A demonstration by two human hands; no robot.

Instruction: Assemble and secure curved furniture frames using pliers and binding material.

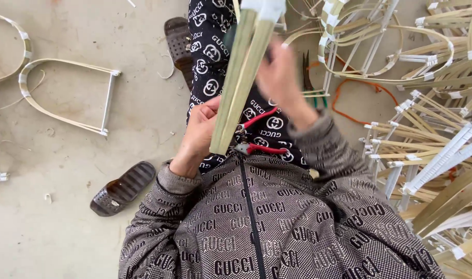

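Note:
A bundle of flat bamboo strips, bound with white tape at its top end, stands tilted over my lap. My left hand grips the bundle near its lower end. Blurred with motion, my right hand is raised to the right of the bundle at mid height; whether it holds anything cannot be told. Red-handled pliers lie on my lap just under the bundle's lower end.
A heap of taped bamboo frames fills the right side. An arched bamboo frame lies on the concrete floor at left. Two brown slippers are on the floor. An orange cord runs under the frames.

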